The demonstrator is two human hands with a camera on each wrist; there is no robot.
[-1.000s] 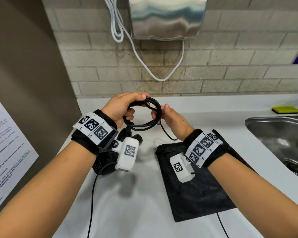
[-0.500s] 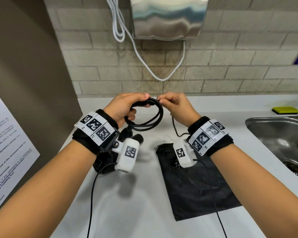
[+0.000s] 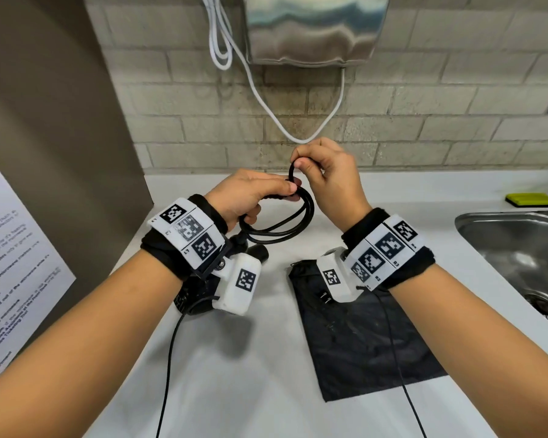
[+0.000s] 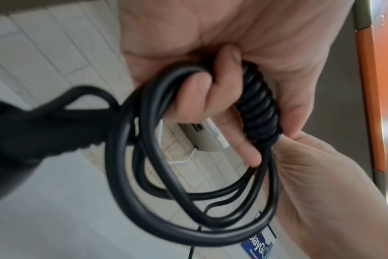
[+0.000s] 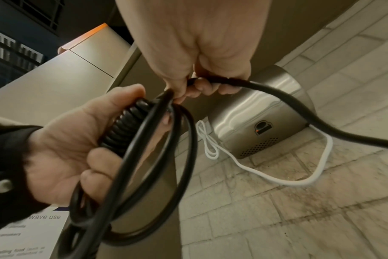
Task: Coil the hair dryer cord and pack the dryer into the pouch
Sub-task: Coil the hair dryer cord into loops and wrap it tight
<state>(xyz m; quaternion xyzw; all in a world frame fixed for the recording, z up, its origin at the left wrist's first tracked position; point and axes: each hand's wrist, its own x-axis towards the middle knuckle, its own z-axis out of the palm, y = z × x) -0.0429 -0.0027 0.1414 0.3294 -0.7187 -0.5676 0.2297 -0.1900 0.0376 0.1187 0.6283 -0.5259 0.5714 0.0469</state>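
My left hand (image 3: 250, 197) grips a coil of black cord (image 3: 285, 229) above the counter, fingers curled round its tightly wound part (image 4: 257, 105). My right hand (image 3: 323, 172) pinches a free stretch of the cord (image 5: 277, 98) just above the coil's top, close to the left thumb. The loops (image 5: 144, 175) hang below the left palm. The black hair dryer (image 3: 196, 295) lies on the counter under my left wrist, mostly hidden by the wrist camera. The flat black pouch (image 3: 355, 343) lies under my right forearm.
A steel sink (image 3: 519, 257) is set in the white counter (image 3: 234, 374) at the right, with a yellow sponge (image 3: 530, 200) behind it. A steel wall unit (image 3: 314, 26) with white cable (image 3: 266, 102) hangs ahead. A brown panel with a poster (image 3: 13, 263) stands left.
My right hand has lifted from the coil's right side to above its top, drawing the free cord up and over. The left hand keeps hold of the coil.
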